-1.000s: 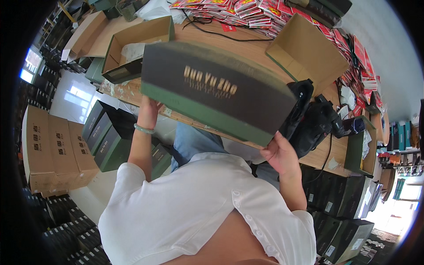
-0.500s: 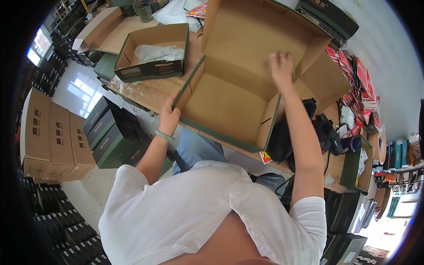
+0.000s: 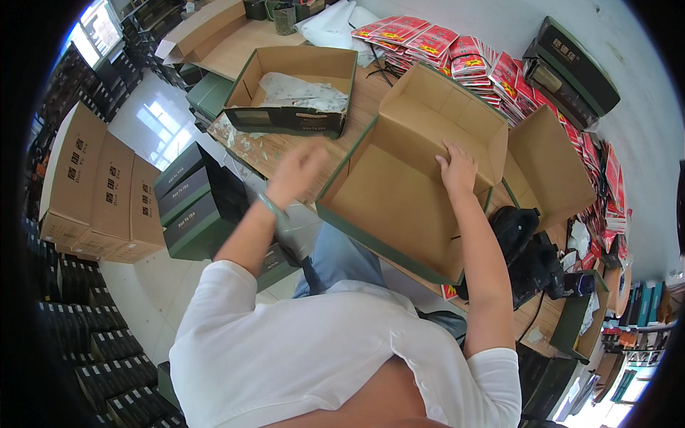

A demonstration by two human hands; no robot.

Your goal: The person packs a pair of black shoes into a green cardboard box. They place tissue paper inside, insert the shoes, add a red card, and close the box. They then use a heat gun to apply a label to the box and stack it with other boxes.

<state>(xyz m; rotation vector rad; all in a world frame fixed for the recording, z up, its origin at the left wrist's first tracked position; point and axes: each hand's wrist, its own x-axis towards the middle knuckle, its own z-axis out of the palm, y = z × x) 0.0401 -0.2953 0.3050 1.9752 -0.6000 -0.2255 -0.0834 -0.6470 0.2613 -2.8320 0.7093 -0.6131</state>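
Open box at frame centre: matt brown cardboard inside, dark green smooth outer skin at edges. Second open box, upper left: same cardboard, crinkled pale tissue paper within. Table: worn wood, rough, patchy. Red packets, top centre: glossy printed wrap. Floor, upper left: polished pale tile, reflective. Shirt, bottom centre: white matt cloth.

The left hand is raised ahead of the body, blurred, its fingers loosely curled and holding nothing that can be made out; a pale band circles the left wrist. The left forearm runs bare from a white sleeve. The right arm reaches further forward, nearly straight, and the right hand lies palm down, fingers spread and pressing flat.
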